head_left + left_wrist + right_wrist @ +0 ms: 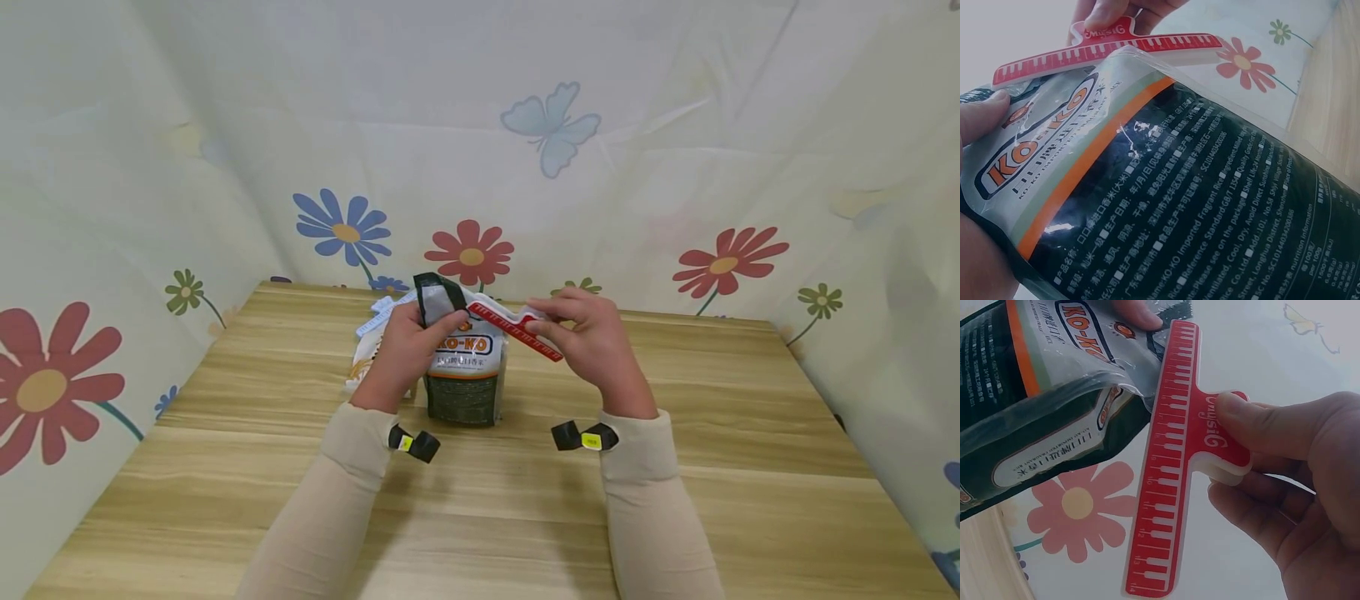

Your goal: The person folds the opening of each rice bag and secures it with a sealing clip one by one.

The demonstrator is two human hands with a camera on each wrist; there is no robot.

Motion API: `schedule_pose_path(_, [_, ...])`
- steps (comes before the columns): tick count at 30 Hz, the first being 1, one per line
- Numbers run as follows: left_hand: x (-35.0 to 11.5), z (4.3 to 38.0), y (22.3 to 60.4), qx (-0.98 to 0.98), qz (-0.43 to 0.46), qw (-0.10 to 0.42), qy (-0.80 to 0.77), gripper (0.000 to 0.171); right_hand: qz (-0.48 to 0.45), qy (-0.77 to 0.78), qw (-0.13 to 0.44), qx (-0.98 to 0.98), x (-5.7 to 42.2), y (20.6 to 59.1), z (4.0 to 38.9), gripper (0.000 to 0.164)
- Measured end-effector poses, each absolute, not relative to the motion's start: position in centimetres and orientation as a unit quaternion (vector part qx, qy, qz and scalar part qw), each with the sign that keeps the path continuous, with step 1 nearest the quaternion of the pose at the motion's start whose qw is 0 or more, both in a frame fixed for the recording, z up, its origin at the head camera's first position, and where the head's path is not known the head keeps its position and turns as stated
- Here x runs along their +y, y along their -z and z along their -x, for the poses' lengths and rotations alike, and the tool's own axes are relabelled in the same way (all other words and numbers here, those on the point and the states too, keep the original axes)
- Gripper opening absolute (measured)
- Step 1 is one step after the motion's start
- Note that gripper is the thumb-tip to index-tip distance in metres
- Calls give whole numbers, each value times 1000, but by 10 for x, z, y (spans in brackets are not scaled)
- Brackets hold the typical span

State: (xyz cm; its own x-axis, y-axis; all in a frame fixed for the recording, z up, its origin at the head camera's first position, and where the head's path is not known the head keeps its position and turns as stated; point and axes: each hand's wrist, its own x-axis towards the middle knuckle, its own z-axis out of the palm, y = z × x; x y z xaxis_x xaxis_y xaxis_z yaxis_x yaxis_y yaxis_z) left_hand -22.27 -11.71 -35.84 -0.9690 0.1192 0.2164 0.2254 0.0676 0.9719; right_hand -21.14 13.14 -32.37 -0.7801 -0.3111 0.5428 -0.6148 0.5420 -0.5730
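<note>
A dark green and silver KO-KO rice bag [463,402] is held over the wooden table, its top folded over. My left hand [399,354] grips the folded top, the thumb on the front. With thumb and fingers, my right hand [600,346] pinches the handles of a red and white bag clip [1163,469] printed with piano keys and a ruler scale. The clip's long bar lies across the bag's top near the left thumb, as the left wrist view shows. How far its jaws reach over the fold cannot be seen clearly.
Behind my left hand stands a second, pale bag [363,363] with a light blue clip [375,323] along its top, partly hidden. The wooden table [750,467] ends at a hanging cloth [637,208] printed with flowers and a butterfly.
</note>
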Motion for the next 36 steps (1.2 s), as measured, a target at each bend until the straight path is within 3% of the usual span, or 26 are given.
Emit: schedule_pose_path(36, [-117,223,358,-749,145,44,645,34,-299,-389,263,-831,114,325,210,34])
